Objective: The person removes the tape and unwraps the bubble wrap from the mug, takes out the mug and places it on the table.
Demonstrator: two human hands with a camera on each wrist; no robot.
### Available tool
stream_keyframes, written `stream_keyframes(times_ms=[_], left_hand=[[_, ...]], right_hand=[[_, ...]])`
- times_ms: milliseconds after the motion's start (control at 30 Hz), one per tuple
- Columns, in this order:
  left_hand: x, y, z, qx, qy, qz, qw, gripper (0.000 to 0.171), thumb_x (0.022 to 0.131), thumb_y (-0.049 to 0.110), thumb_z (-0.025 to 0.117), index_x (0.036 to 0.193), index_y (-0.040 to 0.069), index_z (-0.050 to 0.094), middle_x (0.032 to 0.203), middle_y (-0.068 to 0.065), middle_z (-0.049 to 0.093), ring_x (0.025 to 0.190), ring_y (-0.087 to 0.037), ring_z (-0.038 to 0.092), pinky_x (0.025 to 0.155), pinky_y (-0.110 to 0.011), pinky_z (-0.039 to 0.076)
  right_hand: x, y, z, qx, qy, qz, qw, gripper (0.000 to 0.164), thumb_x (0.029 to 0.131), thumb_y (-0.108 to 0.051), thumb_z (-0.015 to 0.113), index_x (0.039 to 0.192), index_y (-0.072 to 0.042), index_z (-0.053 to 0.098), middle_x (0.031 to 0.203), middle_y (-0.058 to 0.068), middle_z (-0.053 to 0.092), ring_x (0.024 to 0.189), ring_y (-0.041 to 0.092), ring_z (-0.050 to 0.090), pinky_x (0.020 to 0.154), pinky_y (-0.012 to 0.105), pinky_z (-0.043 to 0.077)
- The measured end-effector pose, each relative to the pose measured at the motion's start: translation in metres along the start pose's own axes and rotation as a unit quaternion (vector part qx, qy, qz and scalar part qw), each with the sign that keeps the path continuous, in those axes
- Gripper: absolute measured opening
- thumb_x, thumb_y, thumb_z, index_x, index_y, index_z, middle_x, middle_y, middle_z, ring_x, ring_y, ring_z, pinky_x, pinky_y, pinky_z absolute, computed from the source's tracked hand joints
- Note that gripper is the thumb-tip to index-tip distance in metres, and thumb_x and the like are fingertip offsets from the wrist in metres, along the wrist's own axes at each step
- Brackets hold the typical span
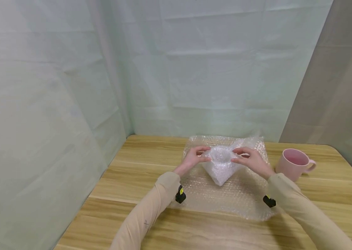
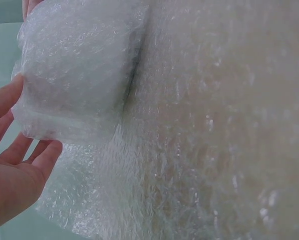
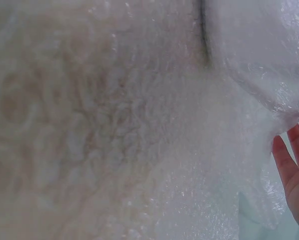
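A bundle of clear bubble wrap (image 1: 221,170) stands on the bubble wrap sheet, with a round opening facing up and a pointed fold toward me. What it encloses is hidden by the layers. My left hand (image 1: 192,159) grips the left side of its upper edge, thumb and fingers spread apart along it. On the other side, my right hand (image 1: 252,160) holds the upper right edge the same way. In the left wrist view, the left hand's (image 2: 19,165) fingertips press at the wrapped edge. The right wrist view catches the right hand's (image 3: 297,165) fingertips against loose film.
Under the bundle, a flat bubble wrap sheet (image 1: 213,201) covers the middle of the wooden table (image 1: 107,205). A pink mug (image 1: 291,166) with its handle pointing right stands beside my right forearm. Pale cloth (image 1: 207,76) hangs behind the table.
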State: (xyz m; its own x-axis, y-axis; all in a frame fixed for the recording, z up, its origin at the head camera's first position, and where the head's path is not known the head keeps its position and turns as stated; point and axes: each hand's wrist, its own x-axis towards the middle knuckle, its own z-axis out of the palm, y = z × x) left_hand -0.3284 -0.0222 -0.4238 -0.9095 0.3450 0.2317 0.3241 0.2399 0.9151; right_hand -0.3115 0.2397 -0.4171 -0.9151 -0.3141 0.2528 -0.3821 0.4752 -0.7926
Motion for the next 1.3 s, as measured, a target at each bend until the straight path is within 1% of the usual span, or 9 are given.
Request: stream_keyframes(times_ms=[67, 267, 333, 533, 767, 967, 1133, 1200, 1300], left_hand=[[0.004, -0.009, 0.0, 0.0, -0.003, 0.016, 0.9999, 0.041, 0.075, 0.011, 0.074, 0.114, 0.006, 0.061, 0.113, -0.005, 0.059, 0.102, -0.022, 0.053, 0.08, -0.028, 0.045], [0.003, -0.008, 0.0, 0.0, -0.004, 0.013, 0.9999, 0.042, 0.075, 0.011, 0.074, 0.114, 0.007, 0.062, 0.113, -0.004, 0.059, 0.102, -0.022, 0.053, 0.079, -0.027, 0.046], [-0.003, 0.006, 0.0, 0.001, -0.003, -0.002, 1.0, 0.041, 0.076, 0.004, 0.072, 0.115, 0.001, 0.059, 0.115, -0.009, 0.057, 0.104, -0.026, 0.052, 0.081, -0.028, 0.045], [-0.017, 0.034, -0.003, 0.004, -0.015, 0.003, 0.9999, 0.04, 0.079, -0.001, 0.067, 0.116, -0.007, 0.054, 0.118, -0.021, 0.053, 0.107, -0.038, 0.047, 0.083, -0.032, 0.044], [0.004, -0.002, -0.004, 0.021, -0.008, 0.038, 0.999, 0.038, 0.08, 0.013, 0.07, 0.114, 0.002, 0.06, 0.112, -0.008, 0.059, 0.097, -0.022, 0.055, 0.079, -0.031, 0.046], [0.007, -0.001, -0.008, 0.031, 0.006, 0.038, 0.9988, 0.033, 0.084, 0.014, 0.065, 0.112, -0.001, 0.06, 0.108, -0.01, 0.061, 0.095, -0.023, 0.056, 0.08, -0.032, 0.045], [-0.001, 0.024, -0.016, 0.036, 0.012, 0.034, 0.9987, 0.028, 0.086, 0.002, 0.06, 0.109, -0.012, 0.055, 0.104, -0.023, 0.059, 0.095, -0.034, 0.055, 0.078, -0.035, 0.047], [-0.003, 0.029, -0.018, 0.042, 0.01, 0.035, 0.9985, 0.027, 0.087, 0.003, 0.059, 0.109, -0.012, 0.056, 0.104, -0.024, 0.059, 0.095, -0.035, 0.055, 0.077, -0.035, 0.047], [0.002, 0.02, -0.019, 0.059, 0.013, 0.021, 0.998, 0.027, 0.088, 0.009, 0.059, 0.11, -0.007, 0.058, 0.104, -0.018, 0.06, 0.094, -0.028, 0.055, 0.076, -0.033, 0.047]], right_hand=[[0.0, 0.001, 0.002, -0.004, -0.002, -0.006, 1.0, 0.052, 0.075, -0.034, 0.073, 0.114, -0.004, 0.059, 0.114, 0.012, 0.055, 0.107, 0.031, 0.049, 0.092, 0.042, 0.037], [-0.001, 0.004, 0.005, -0.009, 0.01, -0.022, 1.0, 0.05, 0.074, -0.031, 0.074, 0.113, -0.003, 0.06, 0.114, 0.012, 0.056, 0.107, 0.03, 0.049, 0.091, 0.042, 0.038], [-0.001, 0.004, 0.005, -0.014, 0.01, -0.024, 1.0, 0.05, 0.075, -0.031, 0.074, 0.113, -0.002, 0.06, 0.113, 0.013, 0.056, 0.106, 0.03, 0.049, 0.091, 0.042, 0.038], [-0.003, -0.004, 0.005, -0.014, 0.007, -0.02, 1.0, 0.047, 0.077, -0.024, 0.073, 0.114, 0.002, 0.059, 0.114, 0.017, 0.055, 0.106, 0.033, 0.049, 0.091, 0.043, 0.038], [-0.011, -0.028, 0.004, 0.004, 0.002, -0.021, 1.0, 0.043, 0.078, -0.013, 0.072, 0.112, 0.008, 0.058, 0.114, 0.024, 0.053, 0.106, 0.039, 0.047, 0.091, 0.048, 0.036], [-0.004, -0.003, 0.005, -0.022, -0.002, -0.016, 1.0, 0.048, 0.078, -0.027, 0.071, 0.114, 0.002, 0.059, 0.116, 0.018, 0.054, 0.108, 0.033, 0.048, 0.091, 0.044, 0.037], [-0.001, 0.006, 0.006, -0.024, 0.008, -0.023, 0.999, 0.049, 0.076, -0.031, 0.073, 0.112, -0.001, 0.06, 0.114, 0.016, 0.056, 0.106, 0.033, 0.05, 0.09, 0.043, 0.039], [-0.002, 0.006, 0.006, -0.022, 0.01, -0.02, 1.0, 0.049, 0.075, -0.031, 0.073, 0.112, -0.002, 0.061, 0.113, 0.015, 0.057, 0.106, 0.032, 0.05, 0.09, 0.043, 0.039], [-0.002, 0.005, 0.006, -0.018, 0.009, -0.018, 1.0, 0.048, 0.075, -0.031, 0.073, 0.112, -0.002, 0.06, 0.113, 0.014, 0.057, 0.106, 0.031, 0.05, 0.09, 0.042, 0.039]])
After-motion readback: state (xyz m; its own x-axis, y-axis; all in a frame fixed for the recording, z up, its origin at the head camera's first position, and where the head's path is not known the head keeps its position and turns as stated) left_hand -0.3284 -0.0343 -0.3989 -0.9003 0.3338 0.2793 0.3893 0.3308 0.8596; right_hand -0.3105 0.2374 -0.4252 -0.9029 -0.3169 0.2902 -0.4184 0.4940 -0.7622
